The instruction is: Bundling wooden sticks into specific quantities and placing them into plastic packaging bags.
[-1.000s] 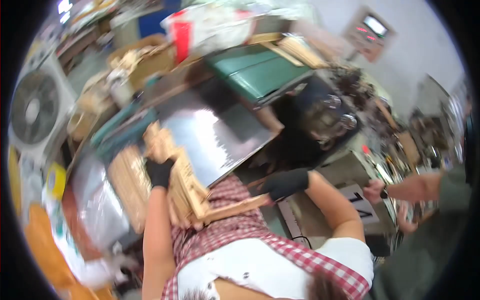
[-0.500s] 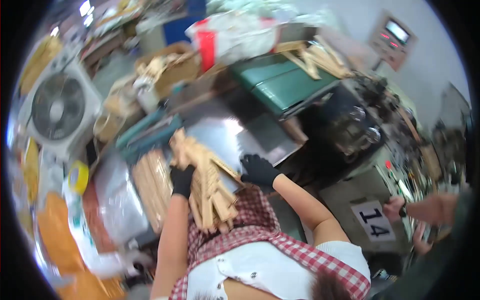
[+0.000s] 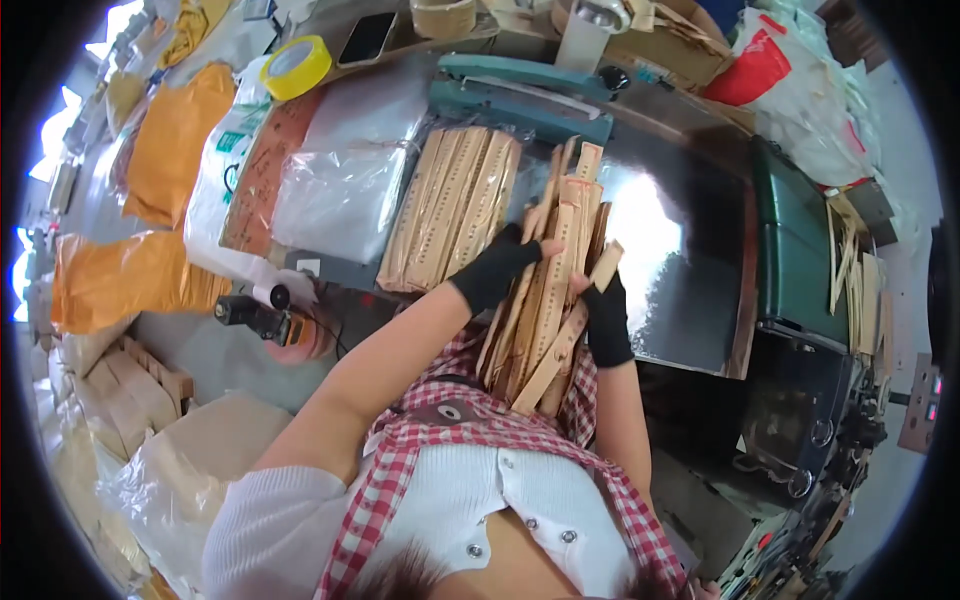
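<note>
In front of me stands a loose bunch of long, flat tan strips (image 3: pixel 550 275) with rows of small dark marks along them. My left hand (image 3: pixel 500 268), in a black glove with bare fingertips, is closed around the bunch from its left side. On the other side my right hand (image 3: pixel 607 315), gloved the same way, grips the strips, and one short strip (image 3: pixel 606 265) slants out by its fingers. Lower ends of the bunch rest against my red checked apron (image 3: pixel 440 400). Just left of it lie similar strips packed in clear plastic (image 3: pixel 450 210).
Clear plastic bags (image 3: pixel 350 190) lie left of the packed strips. A yellow tape roll (image 3: pixel 296 68) and a phone (image 3: pixel 367 39) are at the back. The shiny dark tabletop (image 3: pixel 690 270) extends right towards a green case (image 3: pixel 800 250). A teal bar-shaped device (image 3: pixel 520 95) stands behind.
My view has turned left. The fanned-out strips are now gathered into a more upright bunch. My right hand, earlier apart from them on the right, now grips them too.
</note>
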The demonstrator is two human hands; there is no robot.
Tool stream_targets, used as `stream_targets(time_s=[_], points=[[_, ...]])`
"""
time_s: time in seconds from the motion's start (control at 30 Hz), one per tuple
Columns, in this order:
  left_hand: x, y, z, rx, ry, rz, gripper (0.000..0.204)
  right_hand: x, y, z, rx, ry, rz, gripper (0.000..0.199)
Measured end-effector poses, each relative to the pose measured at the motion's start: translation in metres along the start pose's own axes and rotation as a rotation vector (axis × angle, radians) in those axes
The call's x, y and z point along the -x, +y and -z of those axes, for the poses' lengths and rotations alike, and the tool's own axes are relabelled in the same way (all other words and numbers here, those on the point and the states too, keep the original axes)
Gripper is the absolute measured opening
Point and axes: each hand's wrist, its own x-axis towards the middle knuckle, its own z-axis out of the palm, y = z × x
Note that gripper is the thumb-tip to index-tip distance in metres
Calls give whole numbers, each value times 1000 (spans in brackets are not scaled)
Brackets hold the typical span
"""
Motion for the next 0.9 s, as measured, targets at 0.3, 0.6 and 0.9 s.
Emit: stream_targets(time_s=[0.3, 0.6, 0.9], points=[[40, 104, -82, -919, 15, -1014, 112, -14, -102, -10, 717, -2, 433, 67], [18, 94, -57, -192, -422, -813, 154, -28, -106, -34, 123, -259, 266, 104], [-21, 102, -54, -622, -160, -1018, 114, -65, -60, -7, 674, -101, 478, 120]])
